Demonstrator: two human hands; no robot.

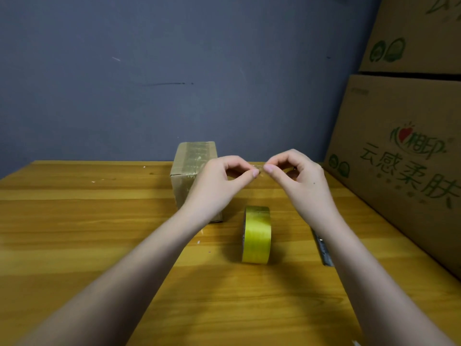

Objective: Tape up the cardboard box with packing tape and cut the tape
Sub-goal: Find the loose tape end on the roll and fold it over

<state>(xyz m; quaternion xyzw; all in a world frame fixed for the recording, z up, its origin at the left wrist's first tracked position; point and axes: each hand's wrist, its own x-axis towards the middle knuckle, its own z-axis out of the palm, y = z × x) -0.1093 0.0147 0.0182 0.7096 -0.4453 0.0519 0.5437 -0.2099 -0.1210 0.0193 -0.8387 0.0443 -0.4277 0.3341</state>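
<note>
Yellow tape roll (256,234) stands on edge on the wooden surface (74,233), nearest me, below and between my two hands, its hole facing left-right. Just right of it, under my right forearm, lies a thin grey tool (323,248), likely a cutter, its long axis running away from me. Higher up, my left hand (219,176) and right hand (296,171) meet fingertip to fingertip, each pinching something small and clear between them; I judge it a scrap of tape, though I cannot be sure. Beyond and behind the left hand sits the cardboard box (193,176), already taped across its top. The left hand is nearer to it.
</note>
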